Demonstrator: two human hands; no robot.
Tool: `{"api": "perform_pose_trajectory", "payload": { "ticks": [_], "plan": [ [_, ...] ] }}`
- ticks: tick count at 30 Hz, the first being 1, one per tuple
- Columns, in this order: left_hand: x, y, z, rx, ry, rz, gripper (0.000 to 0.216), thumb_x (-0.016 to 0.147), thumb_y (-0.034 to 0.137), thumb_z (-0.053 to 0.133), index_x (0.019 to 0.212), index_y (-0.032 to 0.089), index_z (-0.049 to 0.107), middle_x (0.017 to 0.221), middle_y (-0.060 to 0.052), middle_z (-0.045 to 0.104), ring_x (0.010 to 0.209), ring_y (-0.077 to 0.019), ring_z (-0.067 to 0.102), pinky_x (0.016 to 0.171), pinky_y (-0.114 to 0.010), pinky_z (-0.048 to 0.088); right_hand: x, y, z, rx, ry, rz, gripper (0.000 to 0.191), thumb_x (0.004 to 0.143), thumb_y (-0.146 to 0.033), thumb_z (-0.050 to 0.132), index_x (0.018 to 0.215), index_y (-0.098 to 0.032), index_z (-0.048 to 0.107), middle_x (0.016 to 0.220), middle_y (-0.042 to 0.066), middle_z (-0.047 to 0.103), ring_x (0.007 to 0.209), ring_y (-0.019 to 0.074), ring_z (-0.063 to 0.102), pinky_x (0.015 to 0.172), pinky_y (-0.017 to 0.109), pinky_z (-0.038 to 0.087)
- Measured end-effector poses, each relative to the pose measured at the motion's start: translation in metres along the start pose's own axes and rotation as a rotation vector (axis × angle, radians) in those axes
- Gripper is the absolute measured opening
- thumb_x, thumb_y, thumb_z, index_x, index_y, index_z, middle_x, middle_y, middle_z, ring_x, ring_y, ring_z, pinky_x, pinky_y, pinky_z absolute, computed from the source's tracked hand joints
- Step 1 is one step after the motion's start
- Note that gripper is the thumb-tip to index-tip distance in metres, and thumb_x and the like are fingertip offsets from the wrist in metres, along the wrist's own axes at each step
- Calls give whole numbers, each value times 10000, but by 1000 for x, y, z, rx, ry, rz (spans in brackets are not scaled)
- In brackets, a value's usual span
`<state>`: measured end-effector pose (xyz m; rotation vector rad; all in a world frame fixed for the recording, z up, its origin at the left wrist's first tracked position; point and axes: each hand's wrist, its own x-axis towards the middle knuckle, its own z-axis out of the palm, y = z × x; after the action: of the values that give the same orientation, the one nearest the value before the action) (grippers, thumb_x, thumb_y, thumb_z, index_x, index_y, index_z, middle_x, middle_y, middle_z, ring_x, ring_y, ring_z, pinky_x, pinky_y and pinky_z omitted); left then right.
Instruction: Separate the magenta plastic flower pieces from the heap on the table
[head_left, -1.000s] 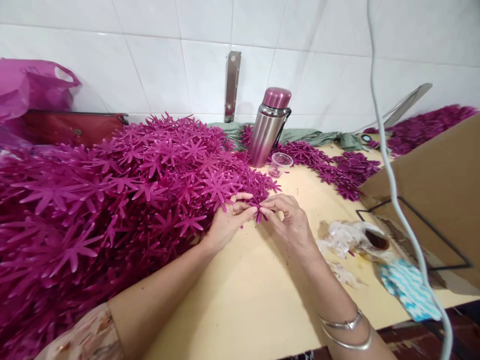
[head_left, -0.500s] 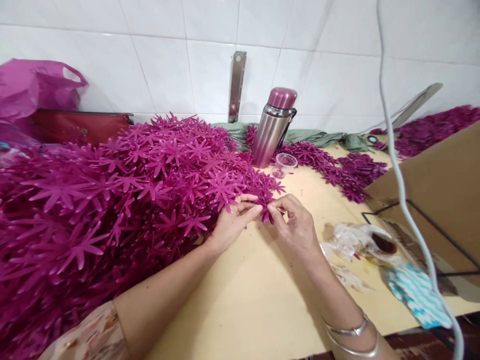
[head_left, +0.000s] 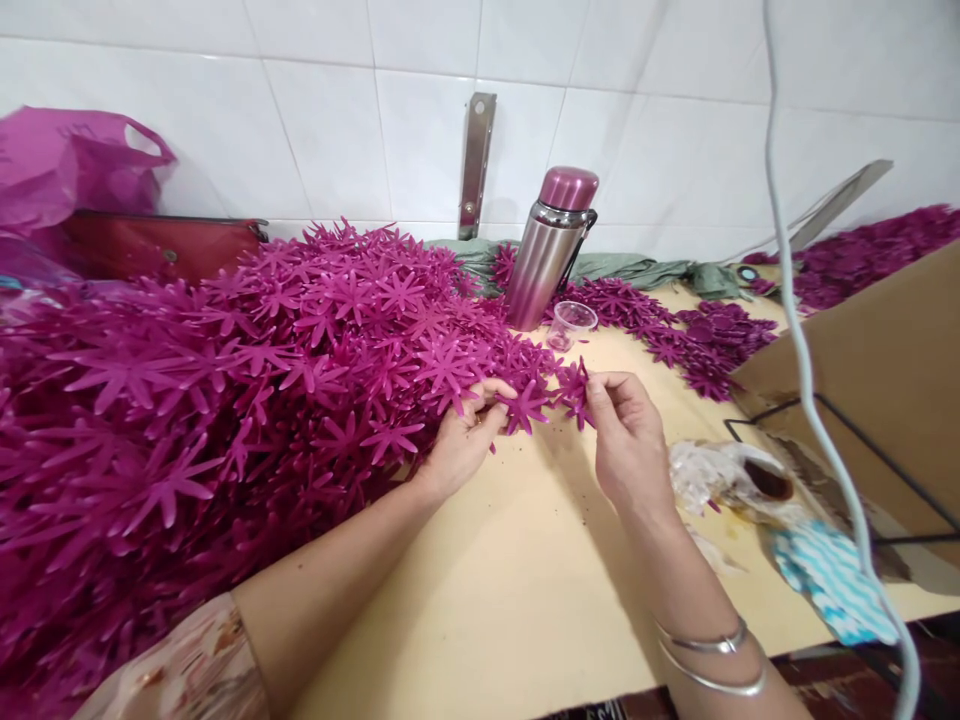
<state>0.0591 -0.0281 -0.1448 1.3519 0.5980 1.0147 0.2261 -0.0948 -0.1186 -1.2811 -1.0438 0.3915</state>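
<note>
A magenta star-shaped flower piece (head_left: 527,405) is pinched between the thumb and fingers of my left hand (head_left: 472,430), at the right edge of a big heap of similar pieces (head_left: 300,360). My right hand (head_left: 630,430) is closed on another magenta flower piece (head_left: 574,392), held upright a short way to the right. A narrow gap separates the two pieces. Both hands are just above the pale tabletop (head_left: 465,600). Whether either piece is a single layer or several stacked ones, I cannot tell.
Behind my hands stand a steel thermos (head_left: 551,250) with a purple lid and a clear plastic cup (head_left: 574,322). Flatter magenta pieces (head_left: 712,340) lie further right. A cardboard box (head_left: 862,390), crumpled plastic (head_left: 697,470), a striped cloth (head_left: 832,580) and a hanging cable (head_left: 799,350) occupy the right side.
My hands were together at one cluster of petals. My right hand has moved right with one flower piece, while my left hand keeps another almost in place.
</note>
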Motion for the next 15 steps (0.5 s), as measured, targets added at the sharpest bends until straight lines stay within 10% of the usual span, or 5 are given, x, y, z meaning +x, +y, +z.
{"api": "perform_pose_trajectory", "payload": {
  "ticks": [10,15],
  "plan": [
    [-4,8,4,125,-18,-26,261,926,425,612,984,181,684,933,-33,676,873,-165,608,743,-254,492,-4,-5,9,-360,-215,-435,36,941,-254,650,928,-241,620,1126,88,666,1010,233,644,811,370,516],
    [0,2,1,81,-20,-50,280,874,461,664,904,183,657,803,7,612,718,-122,540,587,-213,425,-4,2,9,-192,-256,-295,343,851,-254,762,1166,-270,625,1157,69,665,945,216,657,817,381,556]
  ]
}}
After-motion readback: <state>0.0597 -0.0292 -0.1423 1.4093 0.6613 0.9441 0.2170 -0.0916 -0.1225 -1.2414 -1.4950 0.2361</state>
